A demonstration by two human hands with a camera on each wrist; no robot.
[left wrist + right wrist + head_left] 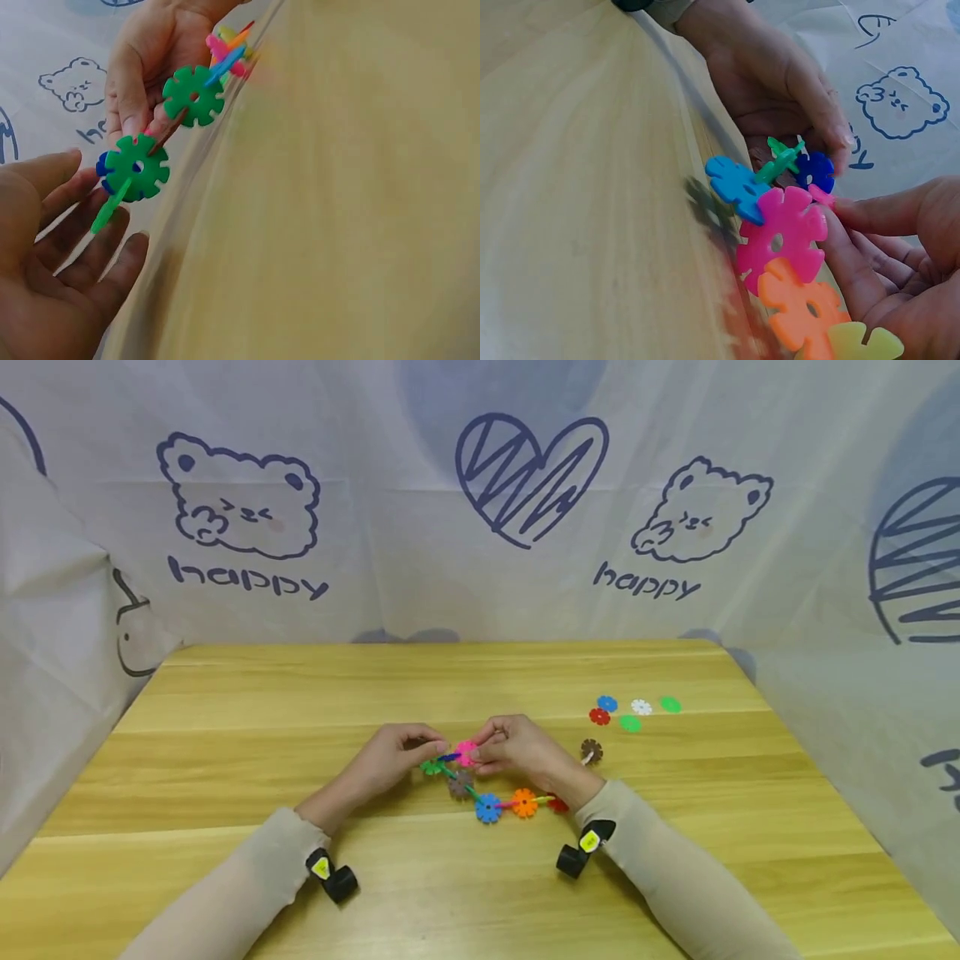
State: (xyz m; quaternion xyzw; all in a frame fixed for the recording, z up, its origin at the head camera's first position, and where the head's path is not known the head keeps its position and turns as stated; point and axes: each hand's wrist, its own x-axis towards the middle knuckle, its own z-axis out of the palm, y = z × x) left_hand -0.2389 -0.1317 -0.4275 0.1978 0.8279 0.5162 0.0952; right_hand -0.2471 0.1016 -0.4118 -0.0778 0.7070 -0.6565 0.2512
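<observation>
A chain of slotted plastic snowflake discs is held up over the table between both hands. At one end my left hand (386, 764) pinches a dark blue snowflake disc (815, 172) between thumb and fingers. My right hand (525, 753) grips a pink snowflake disc (466, 752) beside it; the two discs meet edge to edge, and how deep their slots engage is hidden. Below hang a green disc (431, 767), a grey-brown disc (460, 786), a light blue disc (489, 808) and an orange disc (525, 802). The right wrist partly covers a red disc (558, 805).
Loose discs lie on the wooden table (300, 693) at the back right: blue (607, 703), red (599, 717), white (641, 707) and green (671, 704) ones. A brown disc (592, 750) with a white piece stands behind the right wrist. A printed cloth (390, 527) hangs behind.
</observation>
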